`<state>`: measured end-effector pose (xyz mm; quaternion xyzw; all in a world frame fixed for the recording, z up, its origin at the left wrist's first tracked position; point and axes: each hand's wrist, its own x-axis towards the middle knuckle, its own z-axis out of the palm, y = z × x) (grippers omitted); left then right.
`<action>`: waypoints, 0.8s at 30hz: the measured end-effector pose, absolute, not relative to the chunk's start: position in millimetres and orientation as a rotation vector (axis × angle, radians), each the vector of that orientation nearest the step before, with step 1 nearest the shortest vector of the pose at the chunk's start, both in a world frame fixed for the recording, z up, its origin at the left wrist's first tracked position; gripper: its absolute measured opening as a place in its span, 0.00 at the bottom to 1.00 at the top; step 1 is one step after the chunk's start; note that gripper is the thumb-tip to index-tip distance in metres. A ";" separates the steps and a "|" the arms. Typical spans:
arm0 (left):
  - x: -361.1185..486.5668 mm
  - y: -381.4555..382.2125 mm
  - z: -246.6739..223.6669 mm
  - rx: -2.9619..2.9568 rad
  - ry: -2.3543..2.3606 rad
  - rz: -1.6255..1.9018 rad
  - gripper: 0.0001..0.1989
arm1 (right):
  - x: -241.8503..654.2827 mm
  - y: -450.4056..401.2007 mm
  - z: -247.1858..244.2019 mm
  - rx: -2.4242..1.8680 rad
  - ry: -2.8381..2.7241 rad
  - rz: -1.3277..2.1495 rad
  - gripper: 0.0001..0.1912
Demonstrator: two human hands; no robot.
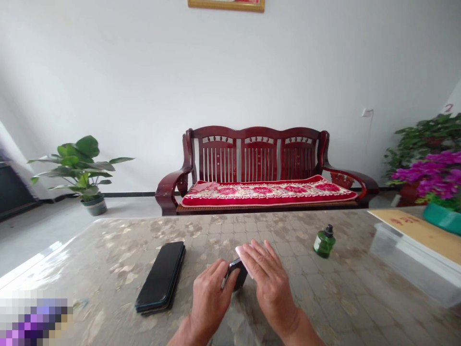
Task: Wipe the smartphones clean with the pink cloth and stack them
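Above the table, my left hand (212, 293) grips a dark smartphone (240, 280) tilted on edge, with the thumb and fingers around its near side. My right hand (270, 278) has its fingers extended together over a small pale cloth (239, 251), held against the phone's upper right side. Whether it is fabric or paper I cannot tell. Most of the phone is hidden behind both hands. To the left, a black smartphone (162, 276) lies face up on top of at least one other. A small green bottle (324, 242) with a black pump top stands to the right.
A patterned cover lies over the table (118, 259). At the right edge, a clear plastic box (406, 269) sits under a tan board (414, 230), beside purple flowers (432, 175) in a green pot. Behind the table is a wooden bench (257, 154); a potted plant (88, 168) stands left.
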<state>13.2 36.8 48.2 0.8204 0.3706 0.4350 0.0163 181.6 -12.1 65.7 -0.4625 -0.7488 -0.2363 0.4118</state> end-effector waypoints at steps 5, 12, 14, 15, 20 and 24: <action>12.9 41.7 44.5 2.521 1.176 1.384 0.16 | 199.7 -5.4 63.1 -1.309 -1.789 -0.468 0.24; 14.9 38.7 46.3 2.510 1.125 1.424 0.14 | 205.0 -17.3 83.1 -1.720 -1.553 -0.267 0.12; 15.9 36.1 48.2 2.529 1.079 1.398 0.13 | 206.0 -21.7 91.5 -1.789 -1.580 -0.182 0.10; 16.3 35.1 48.8 2.537 1.066 1.380 0.13 | 206.4 -23.7 95.1 -1.803 -1.600 -0.125 0.10; 16.8 34.5 48.5 2.548 1.078 1.331 0.13 | 208.2 -28.3 105.4 -1.660 -1.695 0.227 0.12; 17.8 34.9 47.8 2.549 1.083 1.335 0.14 | 209.0 -25.6 112.5 -1.526 -1.788 0.160 0.13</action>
